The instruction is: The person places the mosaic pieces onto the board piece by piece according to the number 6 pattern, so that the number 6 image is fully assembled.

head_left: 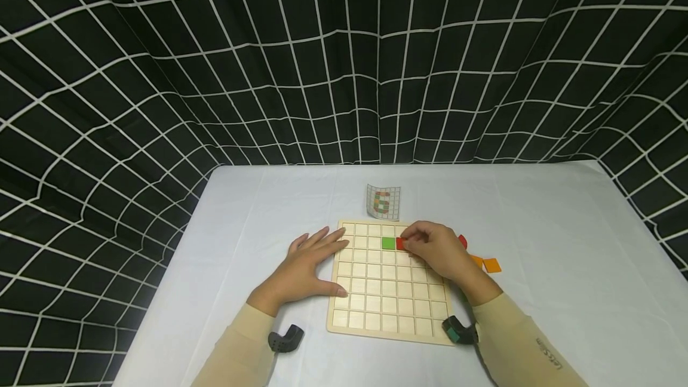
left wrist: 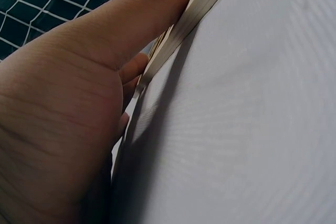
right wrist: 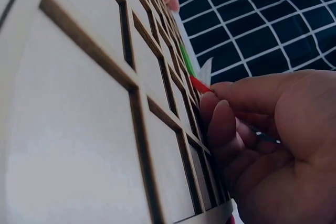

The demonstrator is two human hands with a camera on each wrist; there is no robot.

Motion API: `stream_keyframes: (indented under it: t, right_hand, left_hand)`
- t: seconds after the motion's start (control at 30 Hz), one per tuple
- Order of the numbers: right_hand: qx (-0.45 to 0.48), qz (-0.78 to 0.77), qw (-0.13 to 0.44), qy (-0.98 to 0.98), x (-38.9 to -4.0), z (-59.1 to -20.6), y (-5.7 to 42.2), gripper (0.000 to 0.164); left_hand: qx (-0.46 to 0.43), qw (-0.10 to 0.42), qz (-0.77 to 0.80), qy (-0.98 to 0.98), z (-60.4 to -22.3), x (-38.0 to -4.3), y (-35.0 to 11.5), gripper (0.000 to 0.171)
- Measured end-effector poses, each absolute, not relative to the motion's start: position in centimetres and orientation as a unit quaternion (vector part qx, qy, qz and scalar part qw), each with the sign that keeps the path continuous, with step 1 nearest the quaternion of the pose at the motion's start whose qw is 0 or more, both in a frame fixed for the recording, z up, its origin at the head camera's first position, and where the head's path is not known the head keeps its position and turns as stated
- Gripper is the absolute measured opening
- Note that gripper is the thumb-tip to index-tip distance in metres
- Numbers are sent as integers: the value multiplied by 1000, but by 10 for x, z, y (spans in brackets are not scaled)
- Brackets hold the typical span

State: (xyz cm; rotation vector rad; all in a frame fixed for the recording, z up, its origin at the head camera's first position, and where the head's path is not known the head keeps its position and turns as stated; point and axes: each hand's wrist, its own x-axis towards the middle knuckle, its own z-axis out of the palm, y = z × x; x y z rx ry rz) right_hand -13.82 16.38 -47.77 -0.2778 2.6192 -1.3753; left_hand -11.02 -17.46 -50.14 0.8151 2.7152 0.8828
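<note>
A wooden grid board (head_left: 389, 334) lies flat, with a green square tile (head_left: 389, 243) sitting in one cell of its upper part. Just right of the green tile, my right hand (head_left: 438, 251) pinches a red tile (right wrist: 199, 84) between thumb and fingertips, at or in the neighbouring cell. The red tile is partly covered by the fingers, and its outer side cannot be seen. My left hand (head_left: 307, 270) rests on the board's left edge with its fingers spread. In the left wrist view, the left thumb (left wrist: 152, 9) touches the board's rim.
Behind the board stands a small curled paper card (head_left: 383, 202) with a coloured grid pattern. Right of the board lie orange tiles (head_left: 491, 265) and a red piece (head_left: 463, 241), partly behind the right hand. A white cloth covers the table (head_left: 258, 208); black grid curtains (head_left: 344, 76) surround it.
</note>
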Motion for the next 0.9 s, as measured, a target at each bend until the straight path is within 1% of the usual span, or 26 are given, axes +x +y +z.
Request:
stream_keyframes:
  t: [0.17,0.4,0.63,0.9]
  right_hand:
    - [-83,-443,80,889,-138,-476,163,7]
    - [-85,-457,78,882,-138,-479,165,11]
    - [-78,-496,105,858,-139,-482,170,20]
    - [-78,-519,131,841,-140,-481,174,25]
  left_hand:
    - [272,88,297,911,-502,-110,-175,105]
    - [271,90,298,911,-500,-109,-174,105]
    - [271,91,296,911,-500,-109,-174,105]
    - [269,90,295,912,-500,-109,-175,105]
